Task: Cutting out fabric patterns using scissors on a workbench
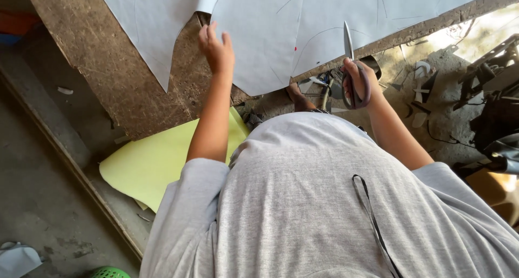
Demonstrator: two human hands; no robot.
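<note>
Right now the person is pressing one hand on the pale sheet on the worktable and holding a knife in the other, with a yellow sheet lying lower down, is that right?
Not quite. The right hand holds scissors, not a knife, as the head view shows. The rest stands: the left hand presses on the pale sheet on the worktable, and a yellow sheet lies lower down.

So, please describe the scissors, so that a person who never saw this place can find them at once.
Start at the brown worktable covered by a large pale sheet. At its near edge, the right hand holds the scissors. Their purple-grey handles and upward-pointing metal blade set them apart.
</note>
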